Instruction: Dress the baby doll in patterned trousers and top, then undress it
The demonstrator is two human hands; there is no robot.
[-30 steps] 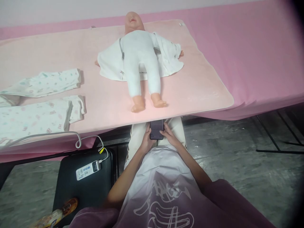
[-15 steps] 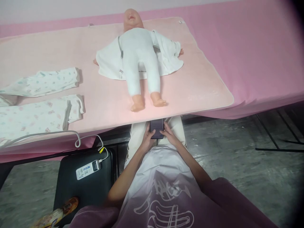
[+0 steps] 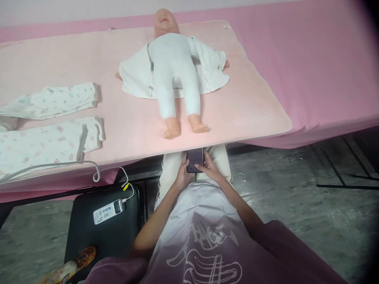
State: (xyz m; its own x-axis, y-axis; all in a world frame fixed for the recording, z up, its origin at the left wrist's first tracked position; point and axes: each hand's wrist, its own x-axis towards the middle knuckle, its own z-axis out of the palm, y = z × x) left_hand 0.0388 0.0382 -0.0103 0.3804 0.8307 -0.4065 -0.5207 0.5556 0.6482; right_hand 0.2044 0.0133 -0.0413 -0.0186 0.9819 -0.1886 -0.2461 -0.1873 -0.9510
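A dark smartphone lies over my lap, just under the table's front edge. My left hand grips its left side, fingers wrapped round it. My right hand holds the right side, its thumb over the screen. Beyond the hands, a baby doll lies on its back with its feet towards me. White stretchy clothing covers its body and legs, and an open white jacket is on its arms. Neither hand touches the doll.
Patterned baby clothes lie at left on a pale pink mat over a pink tablecloth. A black stool at lower left bears a white device with a cable and an orange package.
My right thumb has moved left, further over the phone's screen, and my left thumb has drawn back to the phone's edge. The doll and clothes stay put.
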